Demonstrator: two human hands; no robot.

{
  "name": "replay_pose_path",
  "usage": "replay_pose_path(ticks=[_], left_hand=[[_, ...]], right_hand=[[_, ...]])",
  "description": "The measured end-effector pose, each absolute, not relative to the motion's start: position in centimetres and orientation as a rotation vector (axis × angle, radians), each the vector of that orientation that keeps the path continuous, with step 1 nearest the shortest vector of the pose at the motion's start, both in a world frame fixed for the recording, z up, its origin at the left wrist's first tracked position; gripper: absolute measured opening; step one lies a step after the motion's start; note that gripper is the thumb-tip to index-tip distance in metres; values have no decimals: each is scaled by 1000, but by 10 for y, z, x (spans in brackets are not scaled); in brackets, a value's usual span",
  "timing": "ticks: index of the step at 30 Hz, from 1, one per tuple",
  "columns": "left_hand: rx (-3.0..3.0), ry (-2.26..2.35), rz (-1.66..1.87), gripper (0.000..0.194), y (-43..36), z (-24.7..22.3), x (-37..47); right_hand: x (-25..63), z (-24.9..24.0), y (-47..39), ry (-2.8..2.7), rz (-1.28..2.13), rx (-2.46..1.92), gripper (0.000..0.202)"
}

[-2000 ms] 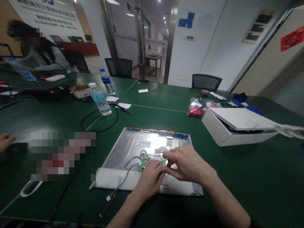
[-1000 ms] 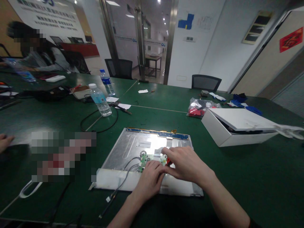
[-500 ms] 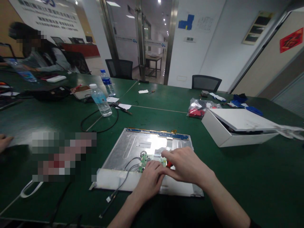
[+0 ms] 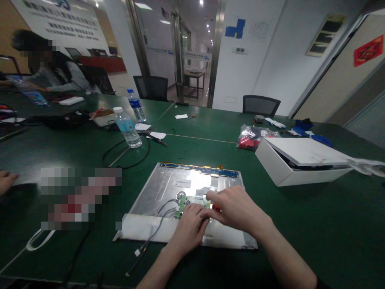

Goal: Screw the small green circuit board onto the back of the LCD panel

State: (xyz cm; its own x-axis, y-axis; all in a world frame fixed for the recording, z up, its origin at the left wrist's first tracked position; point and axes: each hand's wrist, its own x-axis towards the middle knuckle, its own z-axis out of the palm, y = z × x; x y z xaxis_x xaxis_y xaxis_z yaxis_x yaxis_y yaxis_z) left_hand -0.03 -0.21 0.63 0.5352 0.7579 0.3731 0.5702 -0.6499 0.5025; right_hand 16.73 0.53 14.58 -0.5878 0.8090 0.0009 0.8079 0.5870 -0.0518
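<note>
A flat metal display panel [image 4: 147,196] lies on the green table, with a white strip along its near edge and a blue board [image 4: 198,170] along its far edge. My left hand [image 4: 192,222] rests on the near side of a small green circuit board [image 4: 182,204], its fingers together. Just right of it, my right hand [image 4: 234,206] is closed around a small red thing [image 4: 215,206], mostly hidden by the fingers. Grey cables [image 4: 161,226] run from the board over the near edge to the table.
A white box [image 4: 273,168] stands at the right, by a plastic bag with red contents [image 4: 249,140]. Two water bottles [image 4: 128,130] [image 4: 136,106] and a black cable [image 4: 148,154] are back left. Another person [image 4: 60,72] sits far left; a hand [image 4: 6,181] shows at the left edge.
My right hand has shifted very slightly over the circuit board, and more of the red thing shows. The hand at the left edge has moved a little. My left hand stays in place.
</note>
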Motion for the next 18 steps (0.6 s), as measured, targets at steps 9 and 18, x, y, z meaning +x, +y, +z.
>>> replay_pose_path(ticks=[9, 18], left_hand=[[2414, 1106, 769, 10, -2, 8, 1], [2411, 1095, 760, 11, -2, 8, 0]], right_hand=[[173, 151, 2, -2746, 149, -1272, 15], [171, 148, 5, -2765, 79, -1392, 16]])
